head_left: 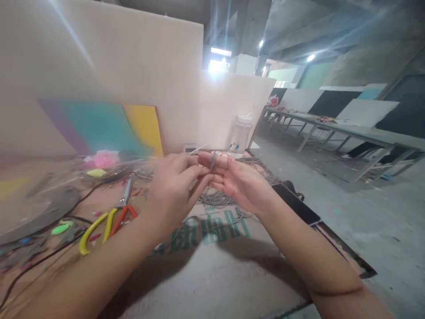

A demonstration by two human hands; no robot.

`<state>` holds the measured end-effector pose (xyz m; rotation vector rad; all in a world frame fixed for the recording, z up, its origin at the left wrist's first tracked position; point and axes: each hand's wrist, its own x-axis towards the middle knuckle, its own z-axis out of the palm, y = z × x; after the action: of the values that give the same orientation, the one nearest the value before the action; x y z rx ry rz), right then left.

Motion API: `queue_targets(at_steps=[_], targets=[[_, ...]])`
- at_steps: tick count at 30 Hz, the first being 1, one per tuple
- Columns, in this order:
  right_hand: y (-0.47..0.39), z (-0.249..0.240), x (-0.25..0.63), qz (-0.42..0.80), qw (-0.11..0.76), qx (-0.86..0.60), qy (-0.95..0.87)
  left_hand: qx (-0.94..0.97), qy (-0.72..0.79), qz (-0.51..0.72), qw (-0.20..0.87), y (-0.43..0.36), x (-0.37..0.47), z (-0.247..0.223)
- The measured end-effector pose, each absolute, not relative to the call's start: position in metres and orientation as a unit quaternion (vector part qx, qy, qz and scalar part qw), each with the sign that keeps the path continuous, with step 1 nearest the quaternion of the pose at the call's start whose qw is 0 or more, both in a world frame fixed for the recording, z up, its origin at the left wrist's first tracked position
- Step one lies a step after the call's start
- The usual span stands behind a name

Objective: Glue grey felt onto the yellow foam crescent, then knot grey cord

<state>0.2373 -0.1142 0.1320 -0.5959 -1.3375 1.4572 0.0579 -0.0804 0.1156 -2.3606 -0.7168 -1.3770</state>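
Note:
Over the middle of the board, my two hands meet. Grey cord (213, 163) is looped around the fingers of my right hand (244, 184), whose palm is turned toward me with the fingers pointing left. My left hand (175, 188) pinches at the same cord, its thumb and fingertips pressed together against the right fingers. Below and behind both hands, more grey cord (217, 199) lies in a loose coil on the cardboard (199, 279), which bears green printed characters. The fingertips partly hide each other.
Scissors or pliers with yellow and orange handles (109, 221) lie left of my hands, among coloured scraps. A clear bottle (239, 135) stands at the back. A dark phone-like slab (295, 204) lies right. A white partition (133, 57) rises behind; long tables (332, 122) stand beyond.

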Motion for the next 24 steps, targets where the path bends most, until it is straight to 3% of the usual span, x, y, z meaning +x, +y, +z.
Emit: queue_targets(at_steps=[3,14,24], targets=[[-0.115,0.134,0.238,0.604,0.525,-0.265,-0.538,-0.822,-0.242,-0.492,0.154,-0.081,0.055,0.118],[-0.111,0.134,0.241,0.594,0.524,-0.275,-0.544,-0.844,-0.296,-0.441,-0.068,-0.076,0.054,0.128],[-0.112,0.126,0.234,0.567,0.513,-0.278,-0.581,-0.756,-0.282,-0.38,-0.453,-0.067,0.059,0.12]])
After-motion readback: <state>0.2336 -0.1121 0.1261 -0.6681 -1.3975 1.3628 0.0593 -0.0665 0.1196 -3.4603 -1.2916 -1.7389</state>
